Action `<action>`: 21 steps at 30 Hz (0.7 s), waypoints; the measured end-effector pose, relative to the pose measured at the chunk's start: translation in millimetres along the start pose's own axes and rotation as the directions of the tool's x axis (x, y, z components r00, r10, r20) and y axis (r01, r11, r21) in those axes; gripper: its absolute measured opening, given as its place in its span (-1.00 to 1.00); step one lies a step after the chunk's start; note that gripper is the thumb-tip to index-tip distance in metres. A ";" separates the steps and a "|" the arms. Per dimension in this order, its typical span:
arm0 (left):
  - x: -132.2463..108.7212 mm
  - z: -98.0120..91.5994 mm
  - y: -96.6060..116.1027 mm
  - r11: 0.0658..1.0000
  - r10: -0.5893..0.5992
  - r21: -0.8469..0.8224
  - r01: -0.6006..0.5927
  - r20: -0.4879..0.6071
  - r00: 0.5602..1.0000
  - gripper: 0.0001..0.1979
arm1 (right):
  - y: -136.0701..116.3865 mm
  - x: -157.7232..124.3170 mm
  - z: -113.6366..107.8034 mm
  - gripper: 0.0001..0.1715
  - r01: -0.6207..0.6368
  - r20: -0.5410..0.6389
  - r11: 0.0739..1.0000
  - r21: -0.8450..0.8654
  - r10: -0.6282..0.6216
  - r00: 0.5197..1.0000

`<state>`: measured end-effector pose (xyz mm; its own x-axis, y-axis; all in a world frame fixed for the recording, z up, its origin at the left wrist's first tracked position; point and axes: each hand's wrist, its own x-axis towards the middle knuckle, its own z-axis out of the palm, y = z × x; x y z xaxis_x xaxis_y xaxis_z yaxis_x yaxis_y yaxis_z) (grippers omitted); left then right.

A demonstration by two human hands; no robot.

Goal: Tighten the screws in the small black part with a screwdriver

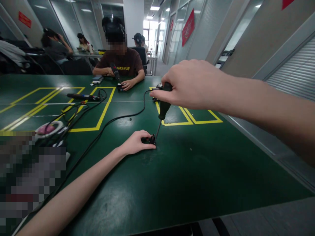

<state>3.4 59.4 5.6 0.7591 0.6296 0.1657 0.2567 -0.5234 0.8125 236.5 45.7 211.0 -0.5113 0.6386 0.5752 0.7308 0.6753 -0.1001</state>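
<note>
My right hand (190, 85) is closed around the black handle of an electric screwdriver (163, 109), held nearly upright with its thin bit pointing down. The bit's tip meets a small black part (150, 140) lying on the green table (184, 170). My left hand (136, 142) rests on the table with its fingers pinched around that small part, holding it in place. A black cable (118, 118) runs from the screwdriver's top away to the left across the table.
Yellow tape rectangles (103, 113) mark the table. A second screwdriver (81, 97) and tangled cables lie at the left, by a round pink-and-white object (48, 128). A person in a brown shirt (123, 64) works at the far side; others sit behind.
</note>
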 end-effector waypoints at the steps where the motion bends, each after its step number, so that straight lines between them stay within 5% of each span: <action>1: 1.3 2.1 0.2 1.000 0.005 -0.024 -0.005 -0.004 1.000 -0.62 | 10.7 1.6 3.0 -0.36 -0.009 0.009 0.999 0.049 0.008 1.000; 6: 2.5 5.7 1.3 0.999 0.021 -0.048 -0.021 -0.011 1.000 -0.61 | 50.6 0.7 12.1 -0.39 -0.234 -0.068 0.912 0.336 0.271 0.960; 9: 1.4 6.1 1.1 0.998 0.034 -0.050 -0.035 -0.016 0.999 -0.63 | 54.1 -8.1 0.6 -0.61 -0.314 0.143 0.884 0.346 0.281 0.949; 14: 1.9 6.9 1.0 0.997 0.045 -0.070 -0.045 -0.005 0.999 -0.62 | 12.6 -13.1 -27.4 -0.55 -0.236 0.231 0.889 0.393 0.153 0.961; 17: 2.3 7.0 0.3 0.996 0.054 -0.072 -0.054 -0.007 0.999 -0.66 | -24.6 -3.8 -36.8 -0.81 -0.182 0.418 0.948 0.260 0.060 0.907; 21: 2.4 5.9 0.2 0.996 0.056 -0.067 -0.056 0.010 0.998 -0.72 | -36.4 -0.4 -33.8 -0.76 -0.215 0.352 0.959 0.183 0.141 0.925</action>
<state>8.8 57.5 2.9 0.7781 0.5934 0.2060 0.1733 -0.5179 0.8377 225.4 8.3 241.9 -0.5295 0.8157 0.2327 0.7284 0.5779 -0.3682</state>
